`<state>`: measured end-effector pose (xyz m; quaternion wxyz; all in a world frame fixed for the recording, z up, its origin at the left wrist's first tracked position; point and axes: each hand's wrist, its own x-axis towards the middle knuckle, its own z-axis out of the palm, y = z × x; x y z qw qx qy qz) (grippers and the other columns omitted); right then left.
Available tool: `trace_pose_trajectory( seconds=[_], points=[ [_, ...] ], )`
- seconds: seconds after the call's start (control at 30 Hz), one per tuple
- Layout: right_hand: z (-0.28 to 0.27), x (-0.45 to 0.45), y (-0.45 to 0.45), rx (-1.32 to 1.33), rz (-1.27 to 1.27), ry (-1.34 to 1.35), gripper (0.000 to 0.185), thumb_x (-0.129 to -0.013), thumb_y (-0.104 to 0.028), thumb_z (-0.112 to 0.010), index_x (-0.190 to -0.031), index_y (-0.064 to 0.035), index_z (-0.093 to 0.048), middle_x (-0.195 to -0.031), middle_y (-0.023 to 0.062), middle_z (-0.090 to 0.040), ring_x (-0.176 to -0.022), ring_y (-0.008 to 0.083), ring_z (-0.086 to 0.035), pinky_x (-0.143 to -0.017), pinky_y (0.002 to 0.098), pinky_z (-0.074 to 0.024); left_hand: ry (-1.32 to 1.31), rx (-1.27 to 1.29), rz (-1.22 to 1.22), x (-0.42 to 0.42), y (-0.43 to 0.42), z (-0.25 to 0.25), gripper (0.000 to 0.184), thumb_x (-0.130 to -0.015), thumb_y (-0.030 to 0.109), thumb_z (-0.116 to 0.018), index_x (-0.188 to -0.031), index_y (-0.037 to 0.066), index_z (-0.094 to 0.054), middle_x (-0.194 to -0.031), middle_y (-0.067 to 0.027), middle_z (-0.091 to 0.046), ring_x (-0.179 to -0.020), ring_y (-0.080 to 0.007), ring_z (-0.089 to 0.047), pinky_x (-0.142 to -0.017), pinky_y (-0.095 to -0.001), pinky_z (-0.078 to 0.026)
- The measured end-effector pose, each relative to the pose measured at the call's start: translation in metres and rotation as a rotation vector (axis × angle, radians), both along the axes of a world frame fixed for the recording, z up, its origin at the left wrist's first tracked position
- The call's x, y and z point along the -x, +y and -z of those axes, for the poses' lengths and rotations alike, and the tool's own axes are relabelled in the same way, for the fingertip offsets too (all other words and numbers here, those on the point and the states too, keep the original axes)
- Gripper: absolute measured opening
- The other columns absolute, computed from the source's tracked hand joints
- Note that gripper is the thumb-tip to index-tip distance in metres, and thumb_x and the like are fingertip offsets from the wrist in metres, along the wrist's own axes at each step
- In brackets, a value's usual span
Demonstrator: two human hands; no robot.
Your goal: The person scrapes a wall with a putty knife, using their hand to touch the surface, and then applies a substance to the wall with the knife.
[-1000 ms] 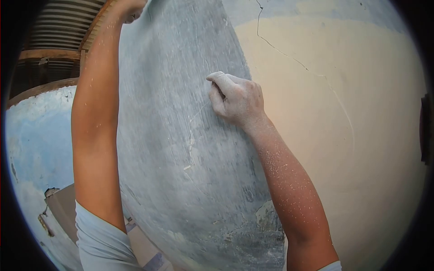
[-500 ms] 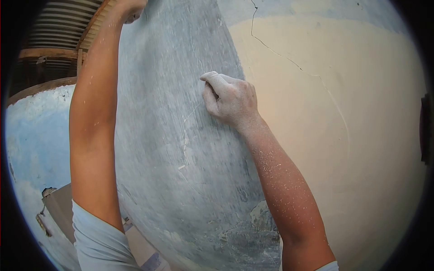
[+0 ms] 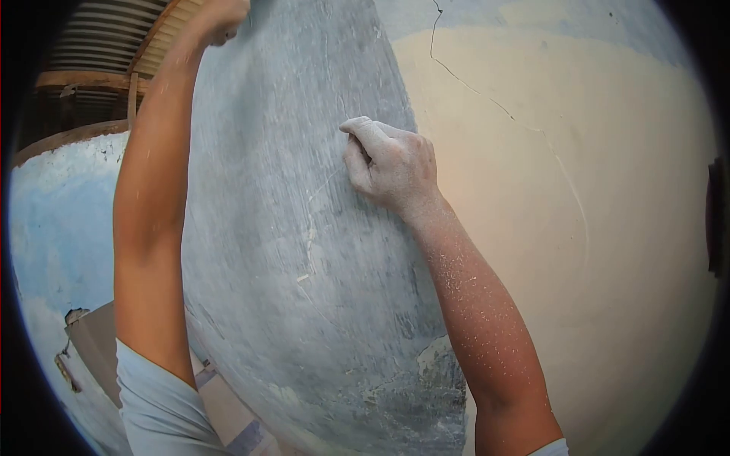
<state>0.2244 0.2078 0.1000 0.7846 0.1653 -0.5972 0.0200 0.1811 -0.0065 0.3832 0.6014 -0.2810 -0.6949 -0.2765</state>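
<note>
A grey, scuffed wall surface (image 3: 281, 228) with pale scratches fills the middle of the head view. My right hand (image 3: 389, 161), coated in white dust, is closed in a fist against it, near where the grey meets a cream-coloured patch (image 3: 525, 205). Whatever those fingers may hold is hidden. My left hand (image 3: 224, 17) is raised high at the top edge, beside the left side of the grey surface. Its fingers are curled, and the hand is partly cut off by the frame, so anything in them cannot be made out. White specks dot both forearms.
A thin dark crack (image 3: 471, 87) runs down across the upper right of the wall. At the left stands a blue and white wall (image 3: 65, 228) beneath a corrugated roof (image 3: 106, 38) with a wooden beam (image 3: 84, 79). A dark object (image 3: 714, 218) shows at the right edge.
My left hand appears slightly lower in view, and its forearm has shifted a little left. The view has tilted slightly. My right hand keeps almost the same place, still closed.
</note>
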Motion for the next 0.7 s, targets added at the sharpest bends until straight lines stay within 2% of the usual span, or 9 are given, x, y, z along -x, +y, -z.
trace_pose_trajectory(
  seconds=[0.13, 0.23, 0.27, 0.4, 0.47, 0.53, 0.57, 0.67, 0.7],
  points=[
    [0.000, -0.002, 0.000, -0.003, -0.016, 0.007, 0.016, -0.087, -0.010, -0.065, -0.101, -0.0100, -0.072, -0.082, 0.0081, -0.074, -0.069, 0.0269, -0.072, -0.061, 0.0399, -0.0565, 0.015, 0.042, 0.086, -0.012, -0.008, 0.051, 0.033, -0.108, 0.028, -0.051, -0.092, 0.002, -0.062, -0.063, 0.0003, -0.045, -0.046, -0.0094, -0.034, -0.041, -0.0305, -0.027],
    [0.000, -0.001, 0.001, -0.004, -0.003, -0.006, 0.016, -0.087, -0.010, -0.065, -0.101, -0.0092, -0.072, -0.082, 0.0085, -0.074, -0.069, 0.0268, -0.073, -0.062, 0.0395, -0.0567, 0.071, -0.031, -0.027, -0.011, -0.001, 0.010, 0.031, -0.108, 0.027, -0.051, -0.090, 0.002, -0.060, -0.062, 0.0013, -0.045, -0.046, -0.0090, -0.034, -0.041, -0.0295, -0.026],
    [-0.001, -0.001, 0.000, 0.002, -0.004, -0.009, 0.016, -0.087, -0.010, -0.065, -0.102, -0.0089, -0.072, -0.083, 0.0088, -0.074, -0.070, 0.0268, -0.073, -0.062, 0.0393, -0.0569, -0.034, -0.004, -0.038, -0.020, -0.002, -0.005, 0.032, -0.107, 0.026, -0.050, -0.088, 0.003, -0.059, -0.061, 0.0017, -0.044, -0.045, -0.0094, -0.036, -0.040, -0.0302, -0.027],
    [0.000, 0.000, 0.001, 0.020, -0.022, 0.006, 0.016, -0.087, -0.010, -0.065, -0.102, -0.0096, -0.072, -0.083, 0.0095, -0.074, -0.071, 0.0278, -0.073, -0.062, 0.0397, -0.0569, -0.075, 0.002, -0.059, -0.023, -0.001, -0.010, 0.030, -0.107, 0.025, -0.050, -0.087, 0.004, -0.058, -0.060, 0.0012, -0.044, -0.044, -0.0104, -0.038, -0.040, -0.0322, -0.030],
    [0.000, 0.000, 0.000, -0.001, -0.033, 0.036, 0.017, -0.087, -0.010, -0.065, -0.102, -0.0100, -0.072, -0.083, 0.0099, -0.074, -0.070, 0.0285, -0.073, -0.062, 0.0403, -0.0567, 0.066, 0.134, 0.019, 0.005, -0.010, 0.009, 0.030, -0.107, 0.025, -0.050, -0.087, 0.004, -0.058, -0.059, 0.0006, -0.044, -0.044, -0.0111, -0.039, -0.039, -0.0344, -0.031],
    [0.001, 0.001, 0.001, -0.003, -0.049, 0.040, 0.015, -0.089, -0.014, -0.065, -0.101, -0.0112, -0.072, -0.082, 0.0085, -0.073, -0.069, 0.0296, -0.072, -0.061, 0.0424, -0.0564, 0.077, 0.137, -0.013, -0.019, -0.012, 0.065, 0.029, -0.107, 0.024, -0.050, -0.089, 0.003, -0.057, -0.059, 0.0003, -0.045, -0.044, -0.0114, -0.040, -0.038, -0.0351, -0.032],
    [0.000, 0.001, 0.001, -0.001, -0.054, 0.047, 0.013, -0.090, -0.018, -0.065, -0.101, -0.0125, -0.071, -0.081, 0.0071, -0.073, -0.068, 0.0307, -0.071, -0.059, 0.0444, -0.0562, 0.197, 0.117, -0.017, -0.011, -0.010, 0.070, 0.029, -0.103, 0.019, -0.050, -0.087, -0.003, -0.058, -0.058, -0.0065, -0.050, -0.043, -0.0161, -0.047, -0.039, -0.0362, -0.036],
    [0.000, 0.002, 0.001, -0.010, -0.036, 0.046, 0.014, -0.090, -0.018, -0.065, -0.101, -0.0127, -0.071, -0.081, 0.0072, -0.073, -0.068, 0.0308, -0.071, -0.059, 0.0445, -0.0561, 0.102, 0.121, -0.023, 0.001, -0.006, 0.015, 0.029, -0.106, 0.026, -0.052, -0.091, 0.002, -0.056, -0.059, -0.0012, -0.046, -0.043, -0.0126, -0.041, -0.038, -0.0352, -0.032],
    [0.000, 0.003, 0.000, -0.008, -0.034, 0.043, 0.014, -0.090, -0.018, -0.065, -0.101, -0.0127, -0.071, -0.081, 0.0072, -0.073, -0.068, 0.0308, -0.071, -0.059, 0.0445, -0.0561, 0.113, 0.104, 0.057, 0.004, -0.001, -0.004, 0.028, -0.104, 0.026, -0.052, -0.089, 0.003, -0.056, -0.058, -0.0012, -0.044, -0.044, -0.0122, -0.039, -0.039, -0.0348, -0.030]
  ],
)
